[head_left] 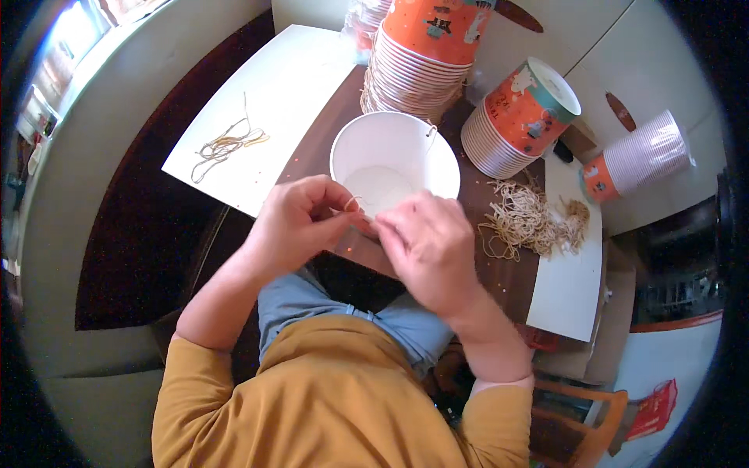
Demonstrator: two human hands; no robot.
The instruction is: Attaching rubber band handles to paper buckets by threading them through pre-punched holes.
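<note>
A white paper bucket [433, 168] stands on the table in front of me, its open mouth tilted toward me. A thin cord [431, 131] shows at its far right rim. My left hand [300, 222] is at the near left rim, thumb and fingers pinched, with a bit of pale cord [356, 200] sticking up by the fingertips. Close beside it, my right hand [433, 246] is also pinched, slightly blurred, its fingertips almost meeting the left ones. What lies between the right fingertips is too small to make out.
Behind the bucket rises a tall stack of orange printed buckets [429, 39]. To its right are a shorter stack [519, 117] and a tipped, plastic-wrapped stack [640, 160]. A tangled heap of beige cords [530, 222] lies at right, loose cords [226, 148] at left. A wooden chair [581, 421] stands lower right.
</note>
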